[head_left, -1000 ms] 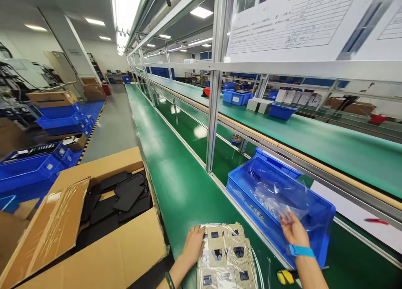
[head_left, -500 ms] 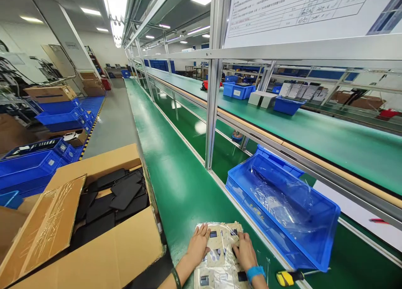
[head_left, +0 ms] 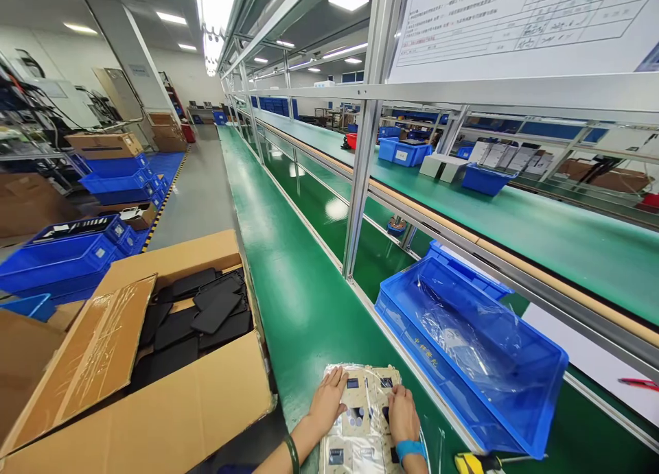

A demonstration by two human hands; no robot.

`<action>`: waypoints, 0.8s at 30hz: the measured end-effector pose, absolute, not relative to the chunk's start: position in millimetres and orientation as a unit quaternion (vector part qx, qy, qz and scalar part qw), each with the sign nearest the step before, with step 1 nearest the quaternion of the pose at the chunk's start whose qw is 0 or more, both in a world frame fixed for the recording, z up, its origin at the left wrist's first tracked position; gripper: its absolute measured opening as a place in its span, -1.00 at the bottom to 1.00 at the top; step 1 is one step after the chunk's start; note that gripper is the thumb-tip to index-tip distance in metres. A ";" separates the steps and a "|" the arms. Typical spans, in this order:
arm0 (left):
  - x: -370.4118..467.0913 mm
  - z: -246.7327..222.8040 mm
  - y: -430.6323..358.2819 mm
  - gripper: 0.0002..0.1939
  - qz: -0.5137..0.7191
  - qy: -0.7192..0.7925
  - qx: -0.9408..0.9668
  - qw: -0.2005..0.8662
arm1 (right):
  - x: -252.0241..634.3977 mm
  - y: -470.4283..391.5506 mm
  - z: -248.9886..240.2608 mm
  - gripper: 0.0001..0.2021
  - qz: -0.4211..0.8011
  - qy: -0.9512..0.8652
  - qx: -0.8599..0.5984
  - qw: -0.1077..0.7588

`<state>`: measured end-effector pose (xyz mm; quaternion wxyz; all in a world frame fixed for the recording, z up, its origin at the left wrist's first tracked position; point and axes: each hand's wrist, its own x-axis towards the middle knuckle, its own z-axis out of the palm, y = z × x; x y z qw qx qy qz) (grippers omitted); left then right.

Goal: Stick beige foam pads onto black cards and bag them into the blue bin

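Under the flat left hand point(head_left: 327, 401) and loosely open right hand point(head_left: 403, 418), a film-wrapped tray point(head_left: 367, 427) is touched; likely light, slippery — best gripped by its edges.

Clear film point(head_left: 364, 441) glossy; blue bin point(head_left: 425, 354) smooth plastic; box point(head_left: 206, 398) matt cardboard; post point(head_left: 359, 186) metal

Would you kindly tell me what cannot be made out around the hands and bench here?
Wrapped panel, head view: near end cut off by the lower edge; parts covered by the left hand and right hand.
Screwdriver, head view: handle partly cut off by the lower edge.
Printed sheet, head view: text too small and blurred; top cut off.
Clear plastic, head view: glare obscures any contents.
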<state>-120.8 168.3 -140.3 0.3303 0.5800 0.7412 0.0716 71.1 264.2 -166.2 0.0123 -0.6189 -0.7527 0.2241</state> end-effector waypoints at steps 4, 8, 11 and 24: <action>-119.6 -136.3 170.7 -0.11 0.078 0.750 0.565 0.334 | 68.5 253.9 -168.5 -0.69 0.240 -0.784 -0.572 0.034; -120.6 -132.5 173.7 -0.05 0.078 0.755 0.554 0.341 | 65.4 209.8 -176.2 -0.68 0.301 -0.795 -0.520 0.086; -125.4 -127.1 174.5 -0.05 0.080 0.746 0.559 0.353 | 69.6 183.6 -182.5 -0.77 0.355 -0.770 -0.511 0.144; -114.8 -115.3 169.8 0.52 0.056 0.657 0.660 0.361 | 68.8 194.2 -161.2 -0.40 0.618 -0.486 -0.546 0.289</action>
